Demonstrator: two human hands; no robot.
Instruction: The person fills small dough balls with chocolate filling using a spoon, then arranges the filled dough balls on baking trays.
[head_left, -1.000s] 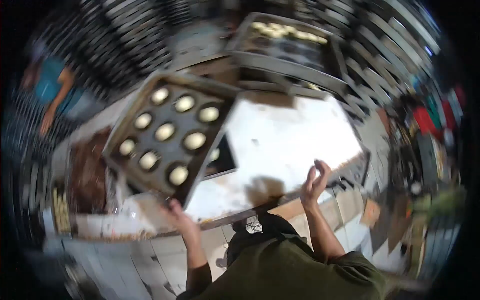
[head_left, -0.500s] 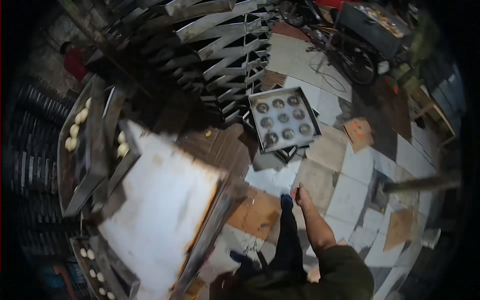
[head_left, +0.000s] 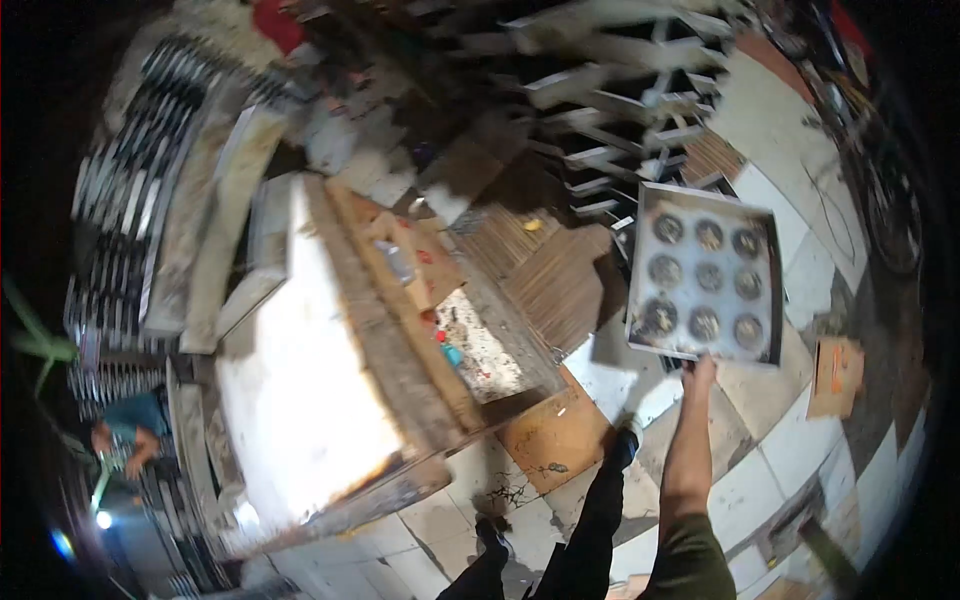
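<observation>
The right hand (head_left: 699, 368) grips the near edge of the grey metal nine-cup baking tray (head_left: 706, 274), keeping it level above the floor.

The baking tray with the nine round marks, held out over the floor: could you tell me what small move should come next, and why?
Probably bring the tray in closer and level it. Only the right hand grips it, by its near edge, at the end of an outstretched arm, and no left hand is in view.

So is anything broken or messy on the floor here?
Yes. The floor tile near the person's feet is cracked, and loose cardboard sheets lie scattered on the tiles. The right hand grips an empty baking tray by its edge; its round spots look dark and stained.
</observation>
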